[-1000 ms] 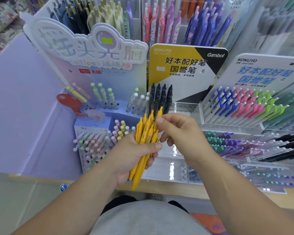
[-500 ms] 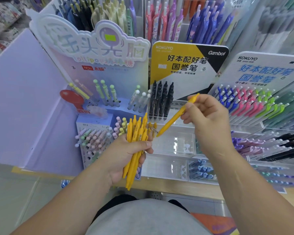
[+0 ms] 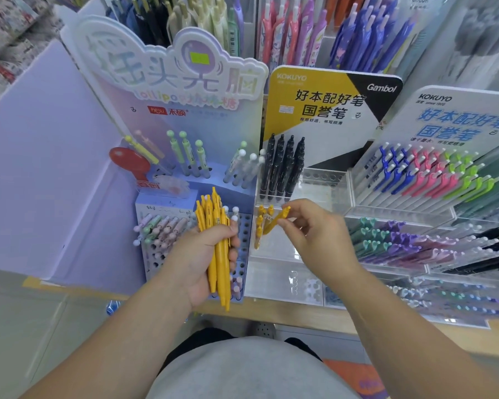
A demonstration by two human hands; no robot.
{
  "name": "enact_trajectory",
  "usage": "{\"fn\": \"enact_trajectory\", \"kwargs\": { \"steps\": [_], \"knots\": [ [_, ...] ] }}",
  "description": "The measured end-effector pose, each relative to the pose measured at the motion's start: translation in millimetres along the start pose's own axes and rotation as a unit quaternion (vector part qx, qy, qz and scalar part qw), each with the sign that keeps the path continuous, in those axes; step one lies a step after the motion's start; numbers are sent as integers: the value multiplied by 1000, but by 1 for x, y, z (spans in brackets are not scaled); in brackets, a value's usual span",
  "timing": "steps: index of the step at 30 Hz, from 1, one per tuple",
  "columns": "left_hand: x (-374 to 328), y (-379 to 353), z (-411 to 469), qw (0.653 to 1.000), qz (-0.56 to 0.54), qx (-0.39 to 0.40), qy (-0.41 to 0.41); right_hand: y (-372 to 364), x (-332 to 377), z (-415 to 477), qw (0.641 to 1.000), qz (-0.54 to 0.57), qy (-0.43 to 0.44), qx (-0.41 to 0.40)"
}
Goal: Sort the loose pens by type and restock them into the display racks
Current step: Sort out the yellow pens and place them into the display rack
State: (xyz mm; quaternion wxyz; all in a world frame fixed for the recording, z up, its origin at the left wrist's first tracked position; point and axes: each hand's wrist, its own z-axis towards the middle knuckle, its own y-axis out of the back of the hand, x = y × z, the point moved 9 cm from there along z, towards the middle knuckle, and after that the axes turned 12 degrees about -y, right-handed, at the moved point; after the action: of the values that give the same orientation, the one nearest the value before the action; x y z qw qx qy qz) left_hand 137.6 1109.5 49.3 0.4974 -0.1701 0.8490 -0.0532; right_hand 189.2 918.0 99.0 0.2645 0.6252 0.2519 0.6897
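My left hand [image 3: 205, 254] grips a bundle of several yellow pens [image 3: 218, 249], tips down, in front of the blue lollipop-pen stand. My right hand [image 3: 314, 228] pinches a single yellow pen [image 3: 275, 220] by its upper end and holds it slanted into the clear acrylic rack [image 3: 323, 197] under the yellow and black Kokuyo Gambol sign. A few yellow pens [image 3: 261, 223] stand in that rack's left holes. Behind them, a row of black pens [image 3: 284, 165] stands in the same rack.
The blue lollipop-pen stand [image 3: 242, 223] with pastel pens is at the left. A white Kokuyo rack [image 3: 432, 180] holds blue, pink and green pens at the right, with tiers of purple, green and black pens [image 3: 432, 243] below. A wooden shelf edge [image 3: 300, 315] runs along the front.
My right hand pulled one yellow pen from the bundle, lifted it to the right, then brought it down into the clear rack beside the other yellow pens. The left hand stayed put.
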Motion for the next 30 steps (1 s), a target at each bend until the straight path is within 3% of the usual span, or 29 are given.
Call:
{"fn": "enact_trajectory", "kwargs": {
  "steps": [9,18,30],
  "knots": [
    [-6,0,2,1000,-18,10,-12,-7,13,5,995,-88,34,0],
    [-7,-2,5,999,-27,12,-13,-36,-5,4,994,-96,46,24],
    [-8,-9,4,999,-22,23,-15,-41,-8,2,994,-96,49,-10]
  ]
}}
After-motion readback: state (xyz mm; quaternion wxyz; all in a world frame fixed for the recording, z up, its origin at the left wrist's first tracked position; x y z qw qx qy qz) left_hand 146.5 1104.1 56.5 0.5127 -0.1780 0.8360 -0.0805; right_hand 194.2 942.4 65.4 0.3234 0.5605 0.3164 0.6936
